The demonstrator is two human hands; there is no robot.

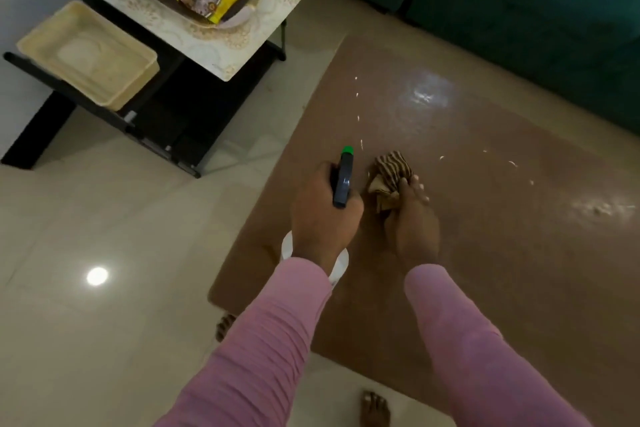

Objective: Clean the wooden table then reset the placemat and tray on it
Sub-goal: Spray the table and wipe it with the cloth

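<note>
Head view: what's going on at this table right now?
A person in pink sleeves leans over the wooden table. The left hand grips a spray bottle, and the right hand holds a striped cloth against the tabletop, where droplets glisten. The placemat and loaded tray sit aside on a black stand, not yet back on the table.

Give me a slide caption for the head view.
Left hand holds a spray bottle over the wooden table; right hand grips a striped cloth.
</note>
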